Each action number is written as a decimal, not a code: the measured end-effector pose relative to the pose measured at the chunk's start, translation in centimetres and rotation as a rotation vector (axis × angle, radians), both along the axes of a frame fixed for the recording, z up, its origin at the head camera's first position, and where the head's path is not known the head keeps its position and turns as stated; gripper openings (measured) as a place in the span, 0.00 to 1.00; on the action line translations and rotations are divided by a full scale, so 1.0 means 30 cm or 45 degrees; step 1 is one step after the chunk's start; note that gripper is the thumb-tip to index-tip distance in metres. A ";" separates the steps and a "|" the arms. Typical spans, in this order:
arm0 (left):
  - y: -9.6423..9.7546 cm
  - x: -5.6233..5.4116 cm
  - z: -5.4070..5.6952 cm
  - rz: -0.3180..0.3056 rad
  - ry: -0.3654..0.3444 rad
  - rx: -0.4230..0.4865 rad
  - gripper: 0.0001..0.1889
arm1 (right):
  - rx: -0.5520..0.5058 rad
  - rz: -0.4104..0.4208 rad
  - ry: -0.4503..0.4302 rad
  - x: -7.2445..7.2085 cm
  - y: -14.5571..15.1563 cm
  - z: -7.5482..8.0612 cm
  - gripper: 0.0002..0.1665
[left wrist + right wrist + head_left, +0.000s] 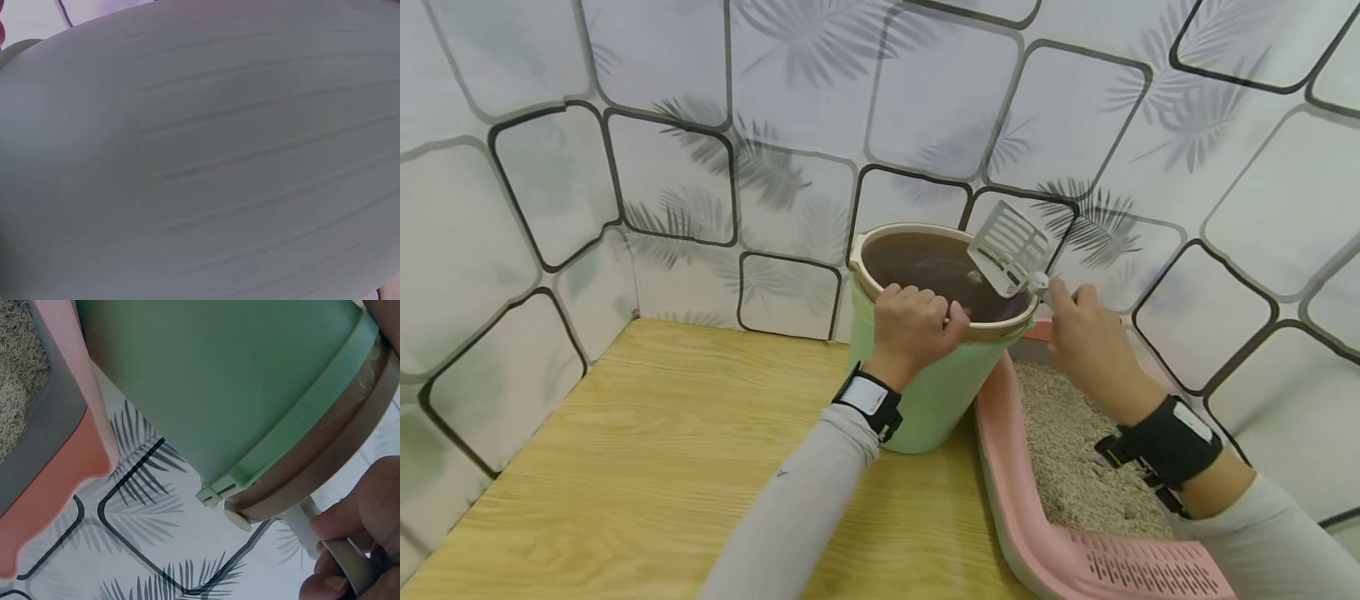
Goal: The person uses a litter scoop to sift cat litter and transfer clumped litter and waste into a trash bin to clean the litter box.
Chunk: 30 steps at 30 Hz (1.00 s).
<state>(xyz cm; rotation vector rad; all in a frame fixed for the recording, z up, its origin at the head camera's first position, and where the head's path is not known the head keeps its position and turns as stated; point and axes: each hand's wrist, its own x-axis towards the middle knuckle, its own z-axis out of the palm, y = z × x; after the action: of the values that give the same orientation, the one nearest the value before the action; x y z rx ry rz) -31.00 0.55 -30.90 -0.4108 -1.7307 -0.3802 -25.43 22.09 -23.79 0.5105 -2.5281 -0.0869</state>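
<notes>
A light green trash bin [940, 392] with a cream rim and a dark liner stands upright on the wooden surface. My left hand [917, 323] grips its near rim, fingers curled over the edge. In the left wrist view the bin's ribbed wall [250, 144] fills nearly everything and hides that hand. My right hand [1092, 346] holds a pale slotted litter scoop [996, 273] by its handle, the blade tilted over the bin's right side. The right wrist view shows the right hand's fingers [369, 500] wrapped around the scoop handle [350, 562].
A pink litter box [1011, 467] full of grainy litter [1075, 442] stands right of the bin, close beside it. Its front edge has a perforated step [1150, 567]. Patterned walls [805, 183] rise behind and at the sides. Wooden surface [685, 450] spreads to the left.
</notes>
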 end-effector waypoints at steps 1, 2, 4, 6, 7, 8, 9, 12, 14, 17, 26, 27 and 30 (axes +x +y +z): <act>-0.006 -0.001 0.000 0.001 -0.007 -0.001 0.21 | 0.006 0.021 0.037 -0.007 -0.007 -0.008 0.30; -0.009 -0.002 -0.001 0.001 -0.012 -0.007 0.21 | 0.020 0.031 0.074 -0.013 -0.011 -0.015 0.31; -0.012 -0.004 -0.003 -0.001 -0.021 -0.025 0.21 | 0.040 0.041 0.130 -0.022 -0.014 -0.025 0.32; -0.011 -0.008 -0.008 -0.002 -0.023 -0.040 0.21 | 0.067 0.049 0.166 -0.027 -0.015 -0.031 0.33; -0.010 -0.010 -0.011 -0.001 -0.021 -0.043 0.21 | 0.082 0.056 0.180 -0.029 -0.016 -0.032 0.34; -0.009 -0.012 -0.012 0.000 -0.018 -0.040 0.21 | 0.103 0.058 0.192 -0.031 -0.017 -0.033 0.33; -0.008 -0.013 -0.014 0.002 -0.016 -0.037 0.21 | 0.115 0.061 0.198 -0.034 -0.019 -0.034 0.34; -0.008 -0.017 -0.018 0.009 -0.013 -0.033 0.21 | 0.132 0.065 0.200 -0.038 -0.023 -0.033 0.34; -0.011 -0.019 -0.019 0.014 -0.015 -0.035 0.21 | 0.108 0.061 0.191 -0.042 -0.020 -0.027 0.34; -0.018 -0.027 -0.022 0.024 -0.023 -0.036 0.21 | 0.030 0.048 0.184 -0.047 0.005 -0.017 0.35; -0.039 -0.046 -0.026 0.045 -0.016 -0.042 0.21 | -0.119 -0.225 -0.207 -0.046 0.232 -0.096 0.19; -0.041 -0.048 -0.026 0.044 -0.019 -0.041 0.21 | -0.123 -0.260 -0.316 -0.042 0.265 -0.118 0.14; -0.052 -0.052 -0.025 0.048 -0.006 -0.036 0.21 | -0.102 -0.288 -0.637 -0.010 0.359 -0.195 0.09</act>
<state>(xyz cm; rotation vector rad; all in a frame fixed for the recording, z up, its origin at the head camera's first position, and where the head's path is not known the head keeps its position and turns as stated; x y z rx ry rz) -32.57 -1.00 -31.65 -0.3976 -1.7479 -0.3303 -25.73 32.85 -29.63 0.2292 -3.0570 0.0680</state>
